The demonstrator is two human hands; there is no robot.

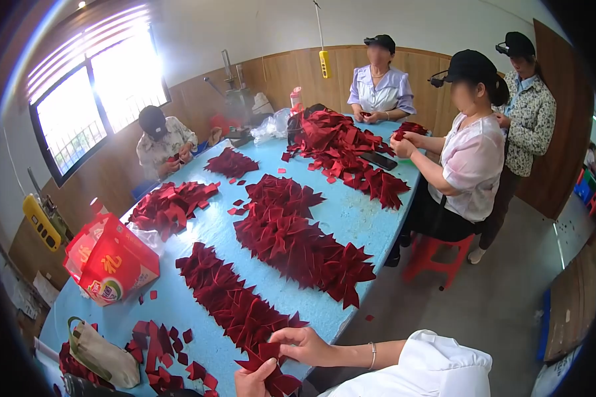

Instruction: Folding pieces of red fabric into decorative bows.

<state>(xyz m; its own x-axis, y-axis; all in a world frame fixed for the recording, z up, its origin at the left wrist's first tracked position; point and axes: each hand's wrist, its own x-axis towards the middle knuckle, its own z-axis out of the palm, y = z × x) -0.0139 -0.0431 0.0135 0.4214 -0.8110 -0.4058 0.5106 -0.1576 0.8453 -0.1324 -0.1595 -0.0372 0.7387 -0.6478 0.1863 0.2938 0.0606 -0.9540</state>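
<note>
At the table's near edge, a dark red fabric bow (266, 356) with pointed ends is between my hands. My left hand (253, 379) pinches it from below, thumb pressed on the cloth. The fingers of my right hand (304, 345) are bent and closed on its upper right side. Just beyond my hands, a long row of overlapping red bows (228, 301) lies on the light blue table (172, 298). A second, wider row of bows (298, 248) runs beside it, farther right.
Loose red fabric pieces (159, 344) and a beige pouch (102, 354) lie at the near left, below a red gift bag (116, 261). A large heap of red pieces (331, 135) covers the far end. Several people sit or stand around the table; a red stool (437, 258) is at right.
</note>
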